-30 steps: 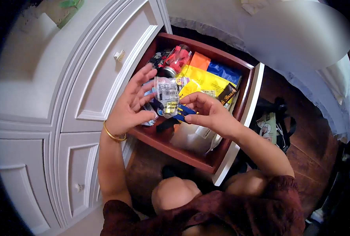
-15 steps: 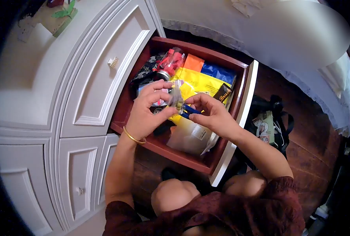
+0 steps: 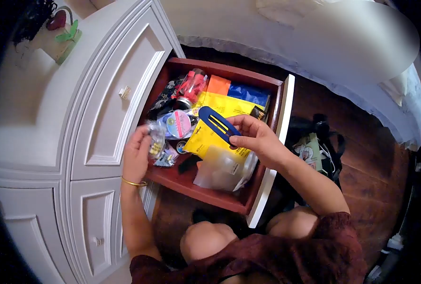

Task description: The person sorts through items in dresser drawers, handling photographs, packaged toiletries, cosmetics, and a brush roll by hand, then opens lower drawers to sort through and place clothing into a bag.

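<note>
Over near left corner of drawer (image 3: 196,192), left hand (image 3: 135,155), thumb and fingers pinching crinkled clear packet (image 3: 156,144). Right of it, round pink-and-blue label (image 3: 178,124); red-filled jar (image 3: 193,86) farther back. Mid-drawer, dark blue slotted clip (image 3: 209,118) above yellow packet (image 3: 201,143), near right end pinched in right hand (image 3: 257,140), thumb against fingers.

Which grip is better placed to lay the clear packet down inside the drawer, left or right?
Probably the left grip: it holds the clear packet at the left end of the drawer. The right grip is occupied, holding the blue oval piece above the yellow packet.
</note>
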Demonstrator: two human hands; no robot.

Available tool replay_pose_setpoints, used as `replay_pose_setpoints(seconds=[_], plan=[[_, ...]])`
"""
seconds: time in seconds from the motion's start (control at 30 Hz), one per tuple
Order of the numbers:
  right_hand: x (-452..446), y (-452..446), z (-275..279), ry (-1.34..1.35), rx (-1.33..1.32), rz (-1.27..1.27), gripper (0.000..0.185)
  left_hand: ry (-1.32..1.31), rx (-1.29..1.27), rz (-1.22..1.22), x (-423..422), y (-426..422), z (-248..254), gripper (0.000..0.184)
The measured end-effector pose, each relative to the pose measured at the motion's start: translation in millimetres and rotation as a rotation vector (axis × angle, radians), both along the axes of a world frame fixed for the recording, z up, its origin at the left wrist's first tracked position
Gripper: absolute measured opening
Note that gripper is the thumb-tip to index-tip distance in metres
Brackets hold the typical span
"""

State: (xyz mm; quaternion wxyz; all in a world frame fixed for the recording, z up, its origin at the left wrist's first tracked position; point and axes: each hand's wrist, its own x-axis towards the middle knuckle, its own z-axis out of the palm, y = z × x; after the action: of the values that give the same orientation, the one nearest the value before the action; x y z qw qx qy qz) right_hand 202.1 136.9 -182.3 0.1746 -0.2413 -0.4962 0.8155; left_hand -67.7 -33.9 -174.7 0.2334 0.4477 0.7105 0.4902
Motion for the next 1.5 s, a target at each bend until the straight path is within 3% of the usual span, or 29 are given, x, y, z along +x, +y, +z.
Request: replay_pose_setpoints(seconds=[0.03, 0.07, 0.17, 0.37, 0.43, 0.57, 0.73, 0.83, 0.9, 0.97, 1.03, 1.1, 1.17, 1.2, 1.33, 1.43, 1.5], plan=[[3.0, 0.2, 1.5, 0.01, -0.011, -0.007, 0.041, 0.338, -0.081, -0.075, -7.3, -5.7, -7.5, 0.018], [6.5, 0.3, 2.9, 0.018, -0.021, -0.018, 0.041, 0.494, -0.18, -0.151, -12.8, -10.4, -13.7, 0.026], [25.6, 0.0, 7.7, 0.047, -0.069, -0.084, 0.038, 0.639, -0.491, -0.16, -3.5, -17.6, -20.2, 0.027], [124.0, 4.0, 25.1, 0.086, -0.139, -0.309, 0.033, 0.734, -0.414, -0.195, -22.9, -28.7, -55.8, 0.055], [163.1, -3.9, 41.1, 0.045, -0.08, -0.529, 0.035, 0.65, -0.431, -0.204, -21.5, -25.2, -53.6, 0.056], [228.4, -17.3, 42.5, -0.254, 0.183, -0.735, 0.038, 0.649, -0.39, -0.232, -20.5, -14.3, -57.1, 0.057], [255.0, -38.6, 11.0, -0.458, 0.158, -0.643, 0.038, 0.601, -0.419, -0.232, -11.9, -0.9, -51.9, 0.058], [252.9, -37.7, -29.8, -0.521, 0.307, -0.632, 0.031, 0.693, -0.392, -0.163, -13.0, 0.2, -59.6, 0.058], [252.4, -34.8, -46.6, -0.814, 0.541, -0.551, 0.029, 0.719, -0.416, -0.075, -6.2, -1.1, -53.7, 0.057], [237.5, -30.0, -33.1, -1.012, 1.278, -0.395, 0.035, 0.803, -0.345, -0.038, -11.4, -4.7, -59.4, 0.053], [225.2, -23.3, -22.2, -1.175, 1.381, -0.346, 0.037, 0.764, -0.276, -0.044, -11.2, -5.8, -57.7, 0.04], [217.2, -19.0, -18.8, -1.126, 1.358, -0.284, 0.04, 0.679, -0.418, -0.035, -6.1, -5.0, -50.5, 0.016], [211.7, -15.6, -16.9, -1.168, 1.422, -0.083, 0.042, 0.541, -0.594, -0.107, 2.1, -1.7, -41.9, 0.01], [209.2, -14.2, -15.5, -1.214, 1.469, -0.001, 0.047, 0.555, -0.616, -0.167, -4.2, -4.2, -60.3, 0.011], [165.4, -9.9, 13.5, -1.163, 1.589, -0.126, 0.051, 0.634, -0.745, -0.435, -11.8, 1.2, -105.6, 0.02], [108.9, -10.1, 30.5, -0.915, 1.607, -0.136, 0.05, 0.697, -1.017, -0.564, 13.4, 25.0, -112.7, 0.038], [64.0, -13.7, 32.5, -0.647, 1.651, 0.002, 0.048, 0.719, -1.03, -0.533, 31.2, 34.4, -109.3, 0.045]])
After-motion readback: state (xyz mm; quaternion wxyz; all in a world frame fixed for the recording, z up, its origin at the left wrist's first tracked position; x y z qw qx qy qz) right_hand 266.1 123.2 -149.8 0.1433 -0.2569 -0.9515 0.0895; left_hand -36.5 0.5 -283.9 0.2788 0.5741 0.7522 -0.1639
